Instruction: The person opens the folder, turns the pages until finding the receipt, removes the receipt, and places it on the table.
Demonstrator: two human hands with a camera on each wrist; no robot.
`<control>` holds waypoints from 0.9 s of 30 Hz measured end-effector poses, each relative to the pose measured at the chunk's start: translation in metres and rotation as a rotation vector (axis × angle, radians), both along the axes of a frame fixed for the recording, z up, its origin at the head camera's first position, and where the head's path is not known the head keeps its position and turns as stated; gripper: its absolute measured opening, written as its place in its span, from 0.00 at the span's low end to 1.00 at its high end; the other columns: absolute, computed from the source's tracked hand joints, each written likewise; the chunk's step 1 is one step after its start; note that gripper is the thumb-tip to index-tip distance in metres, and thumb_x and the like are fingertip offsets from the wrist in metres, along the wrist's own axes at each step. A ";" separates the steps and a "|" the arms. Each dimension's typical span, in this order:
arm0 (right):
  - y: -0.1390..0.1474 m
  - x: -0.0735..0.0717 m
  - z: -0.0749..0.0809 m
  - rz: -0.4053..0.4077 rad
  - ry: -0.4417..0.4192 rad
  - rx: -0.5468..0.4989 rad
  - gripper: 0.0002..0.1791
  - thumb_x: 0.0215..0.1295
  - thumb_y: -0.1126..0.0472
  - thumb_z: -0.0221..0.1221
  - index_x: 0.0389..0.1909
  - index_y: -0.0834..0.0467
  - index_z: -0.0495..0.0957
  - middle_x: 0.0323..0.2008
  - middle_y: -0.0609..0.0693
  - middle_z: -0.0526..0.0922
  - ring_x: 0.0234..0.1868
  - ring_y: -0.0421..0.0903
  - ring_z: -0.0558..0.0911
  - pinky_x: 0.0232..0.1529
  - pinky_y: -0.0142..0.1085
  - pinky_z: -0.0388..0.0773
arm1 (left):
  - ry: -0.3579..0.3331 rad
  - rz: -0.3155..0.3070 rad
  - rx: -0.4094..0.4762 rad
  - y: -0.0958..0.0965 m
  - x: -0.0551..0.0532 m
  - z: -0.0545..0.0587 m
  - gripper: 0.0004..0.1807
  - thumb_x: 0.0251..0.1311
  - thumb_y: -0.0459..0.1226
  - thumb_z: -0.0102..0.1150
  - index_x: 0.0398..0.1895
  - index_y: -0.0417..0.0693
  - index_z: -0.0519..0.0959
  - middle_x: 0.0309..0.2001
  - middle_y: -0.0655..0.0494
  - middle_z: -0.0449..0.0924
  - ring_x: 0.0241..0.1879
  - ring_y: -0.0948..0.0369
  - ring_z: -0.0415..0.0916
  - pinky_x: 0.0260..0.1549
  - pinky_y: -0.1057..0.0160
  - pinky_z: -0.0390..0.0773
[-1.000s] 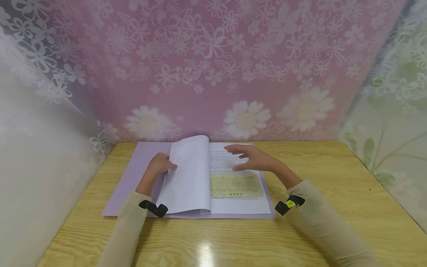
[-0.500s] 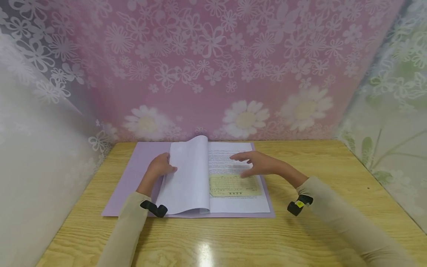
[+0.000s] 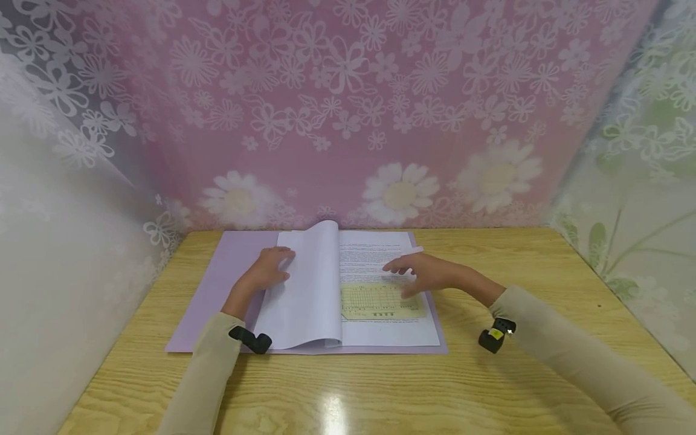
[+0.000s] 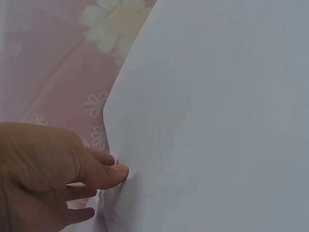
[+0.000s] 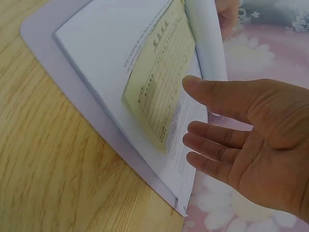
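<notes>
A lilac folder (image 3: 206,302) lies open on the table with a thick stack of white sheets inside. Sheets turned to the left (image 3: 304,296) bulge up along the fold, blank side up. My left hand (image 3: 266,269) rests at their left edge, thumb and fingers spread over the paper; in the left wrist view the thumb (image 4: 116,174) touches the sheet. To the right, a printed page (image 3: 375,332) carries a yellow-green ruled slip (image 3: 375,300). My right hand (image 3: 426,272) hovers over that page's right edge, fingers apart and loosely bent, holding nothing in the right wrist view.
The folder lies on a wood-grain table (image 3: 516,290). Behind the table stands a pink floral backdrop (image 3: 348,151), with pale patterned panels at left and right. A black camera strap sits on each wrist, over beige sleeves.
My right hand has drawn back to the right and a little nearer over the printed page. My left fingers have shifted from the sheets' edge onto their top. The folder stays put.
</notes>
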State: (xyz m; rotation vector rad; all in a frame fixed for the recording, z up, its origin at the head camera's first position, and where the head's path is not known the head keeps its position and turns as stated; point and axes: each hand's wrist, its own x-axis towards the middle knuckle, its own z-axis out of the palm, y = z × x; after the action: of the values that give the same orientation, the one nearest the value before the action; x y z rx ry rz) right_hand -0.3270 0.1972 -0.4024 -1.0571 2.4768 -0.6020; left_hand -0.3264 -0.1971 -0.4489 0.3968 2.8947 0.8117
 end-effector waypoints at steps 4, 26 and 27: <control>0.003 -0.001 -0.003 0.007 0.040 0.041 0.36 0.59 0.63 0.72 0.68 0.64 0.73 0.61 0.61 0.81 0.59 0.59 0.80 0.60 0.54 0.78 | -0.039 -0.059 -0.016 -0.003 0.002 0.002 0.30 0.67 0.29 0.58 0.72 0.32 0.67 0.75 0.34 0.62 0.76 0.35 0.55 0.75 0.39 0.56; 0.003 -0.014 -0.019 -0.041 0.067 0.119 0.25 0.51 0.64 0.77 0.50 0.59 0.80 0.36 0.52 0.75 0.37 0.44 0.69 0.40 0.36 0.69 | -0.262 -0.008 -0.069 -0.003 0.005 0.006 0.63 0.50 0.54 0.78 0.82 0.44 0.50 0.82 0.39 0.43 0.82 0.40 0.38 0.77 0.36 0.49; 0.002 -0.014 -0.019 -0.038 0.066 0.122 0.25 0.51 0.65 0.77 0.49 0.59 0.80 0.36 0.52 0.75 0.36 0.44 0.68 0.39 0.35 0.68 | -0.265 -0.004 -0.071 -0.003 0.005 0.006 0.63 0.50 0.54 0.78 0.82 0.44 0.50 0.82 0.39 0.43 0.82 0.40 0.39 0.77 0.36 0.49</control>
State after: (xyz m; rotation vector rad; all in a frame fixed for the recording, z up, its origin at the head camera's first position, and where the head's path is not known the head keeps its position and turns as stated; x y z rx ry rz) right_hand -0.3415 0.1996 -0.4213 -1.0001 2.5595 -0.4269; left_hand -0.3210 -0.1996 -0.4426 0.2647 2.6667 0.6989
